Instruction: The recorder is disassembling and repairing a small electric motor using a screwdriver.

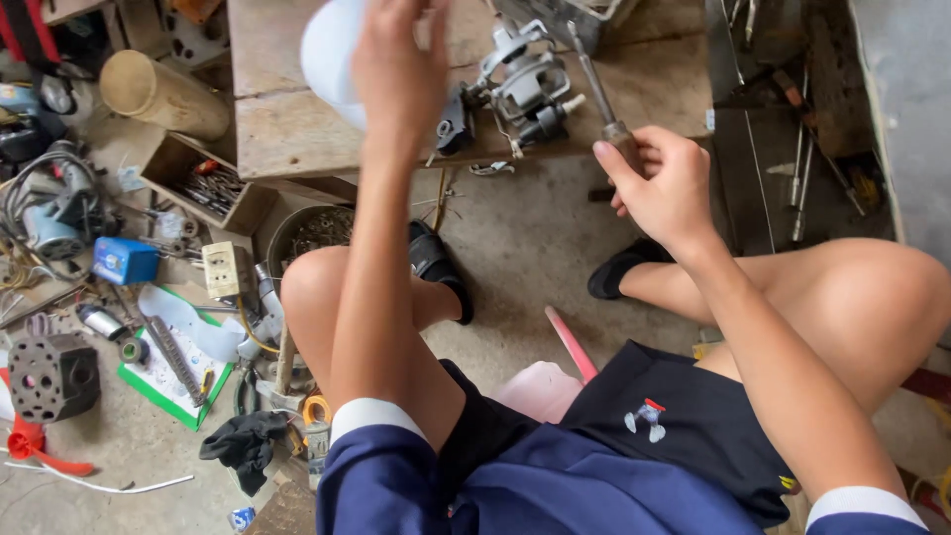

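1. Left hand raised over the wooden desk, fingers closed around a white cover, blurred, at the top edge.
2. Right hand just off the desk's front edge, grip shut on the handle of a screwdriver; shaft angled up and left, tip toward the top of the motor.
3. Grey metal motor standing on the desk between the two hands, close to the front edge; a black part touching its left side.
4. Bare knees spread below the desk, black shoes on the concrete floor; pink stool under the seated person.
5. Left on the floor: a wooden box of bits, blue box, dark motor housing, black rag, red fan blade.
6. Right of the desk: long tools leaning on a dark surface.
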